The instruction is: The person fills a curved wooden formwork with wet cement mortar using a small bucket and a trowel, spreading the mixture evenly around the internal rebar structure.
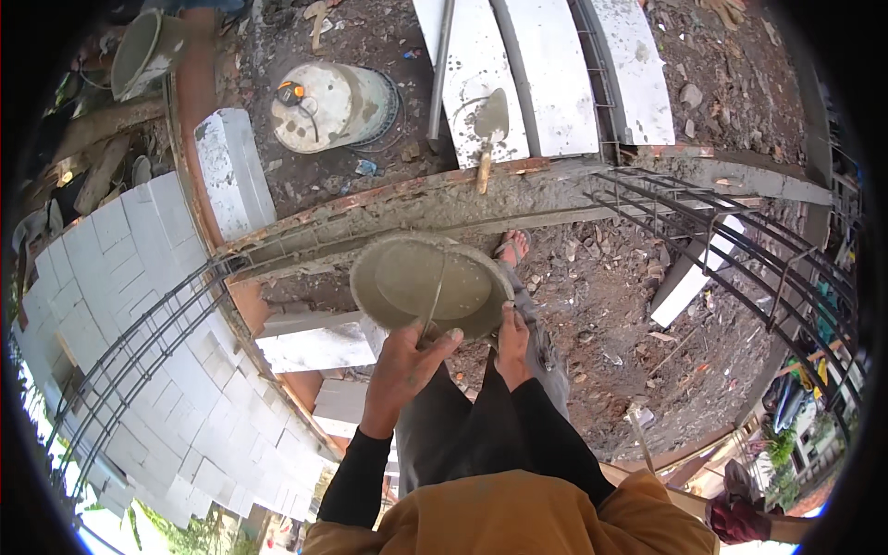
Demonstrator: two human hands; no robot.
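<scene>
I hold a grey mortar-stained bucket point(384, 277) in front of my legs, its mouth turned up toward me. A thin handle crosses the opening, and the inside looks coated in wet grey cement. My left hand point(405, 372) is closed at the near rim where the handle comes down, thumb pointing right. At the right side of the rim, my right hand point(512, 347) grips the edge, its fingers partly hidden behind the bucket wall. Beyond the bucket, a trowel point(491, 118) lies on a white block, its wooden handle over a wet concrete beam point(388, 208).
An upturned pail point(342, 104) carries a small orange-and-black item point(290, 93). Rebar cages point(731, 236) jut out at right and another point(139, 347) at left. White blocks point(555, 79) lie at the back; stacked pale blocks point(139, 277) fill the left. Rubble covers the ground.
</scene>
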